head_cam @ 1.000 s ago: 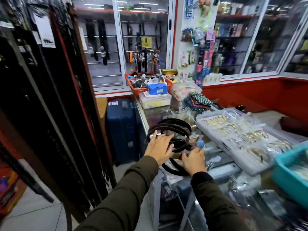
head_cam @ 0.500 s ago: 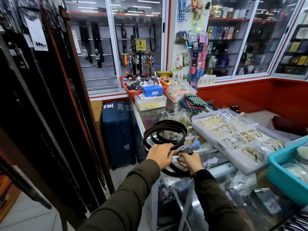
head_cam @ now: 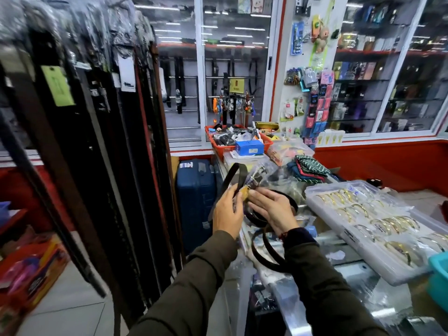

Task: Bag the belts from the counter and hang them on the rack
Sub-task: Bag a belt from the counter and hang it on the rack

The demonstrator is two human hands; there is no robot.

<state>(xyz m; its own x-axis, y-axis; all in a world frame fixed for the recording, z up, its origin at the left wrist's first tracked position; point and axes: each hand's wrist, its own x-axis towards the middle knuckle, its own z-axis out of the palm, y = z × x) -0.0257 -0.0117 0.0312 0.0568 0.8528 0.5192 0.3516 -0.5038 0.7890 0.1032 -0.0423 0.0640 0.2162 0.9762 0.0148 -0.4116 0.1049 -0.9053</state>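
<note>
A dark belt (head_cam: 234, 174) is lifted off the glass counter (head_cam: 327, 243), its strap arching up and its brass buckle (head_cam: 245, 193) between my hands. My left hand (head_cam: 226, 215) grips the strap just below the buckle. My right hand (head_cam: 272, 208) has its fingers spread flat on the buckle end and on a crinkled clear plastic bag (head_cam: 264, 173) behind it. Other loops of dark belt (head_cam: 264, 257) hang below my right wrist over the counter's edge. The rack (head_cam: 97, 132) of hanging bagged belts fills the left.
A clear tray of gold bangles (head_cam: 378, 221) lies on the counter to the right, with a teal bin (head_cam: 440, 270) at the edge. A blue suitcase (head_cam: 195, 200) stands on the floor between rack and counter. A red basket (head_cam: 224, 147) and boxes sit at the counter's far end.
Both hands have lifted the belt's buckle end up off the counter, where they had been pressing on the coil. The view has swung up and left, showing more of the rack.
</note>
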